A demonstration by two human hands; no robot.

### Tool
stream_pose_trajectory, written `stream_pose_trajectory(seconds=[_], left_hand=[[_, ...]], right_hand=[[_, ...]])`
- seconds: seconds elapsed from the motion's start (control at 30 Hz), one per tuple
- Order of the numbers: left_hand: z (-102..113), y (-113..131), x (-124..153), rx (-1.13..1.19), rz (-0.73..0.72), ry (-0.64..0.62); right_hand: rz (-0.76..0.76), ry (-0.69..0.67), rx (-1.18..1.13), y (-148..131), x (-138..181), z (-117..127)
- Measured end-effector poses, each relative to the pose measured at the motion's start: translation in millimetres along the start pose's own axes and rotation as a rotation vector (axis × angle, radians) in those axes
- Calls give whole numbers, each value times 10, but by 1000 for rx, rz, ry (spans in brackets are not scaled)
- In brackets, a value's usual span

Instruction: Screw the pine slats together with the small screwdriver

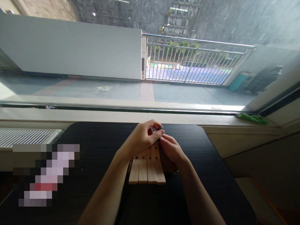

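My left hand [146, 134] is closed, with thumb and forefinger pinching a small black piece [160, 128] whose kind I cannot make out. Just below it, the fingers of my right hand [172, 148] are pressed together at the far end of some pale wooden slats [147, 170]; what they hold, if anything, is hidden. The slats lie side by side, fanning slightly toward me, with rows of small dark round dots across them. A brown object [170, 164] shows beneath the slats and beside my right hand, mostly covered.
Everything rests on a black table [98, 137] with rounded corners, against a window sill [98, 116]. A blurred-out pale item [55, 168] is at the left. A green cloth [252, 118] lies on the sill at right, and a white radiator [30, 137] stands at left.
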State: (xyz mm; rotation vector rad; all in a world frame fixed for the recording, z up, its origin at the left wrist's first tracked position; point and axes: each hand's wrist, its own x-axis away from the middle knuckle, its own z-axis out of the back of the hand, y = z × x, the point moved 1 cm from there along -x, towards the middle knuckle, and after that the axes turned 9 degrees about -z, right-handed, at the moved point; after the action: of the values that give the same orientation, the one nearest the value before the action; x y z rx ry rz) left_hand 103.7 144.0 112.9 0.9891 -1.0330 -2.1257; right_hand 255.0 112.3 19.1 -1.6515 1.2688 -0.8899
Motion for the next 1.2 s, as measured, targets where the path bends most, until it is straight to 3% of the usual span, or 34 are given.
stream_pose_trajectory(seconds=[0.77,1.2], left_hand=[[37,20,7,-41,55,41],[66,56,12,-2,44,-30]], right_hand=[[10,-19,44,5,30,14],[20,-26,25,50,10,75]])
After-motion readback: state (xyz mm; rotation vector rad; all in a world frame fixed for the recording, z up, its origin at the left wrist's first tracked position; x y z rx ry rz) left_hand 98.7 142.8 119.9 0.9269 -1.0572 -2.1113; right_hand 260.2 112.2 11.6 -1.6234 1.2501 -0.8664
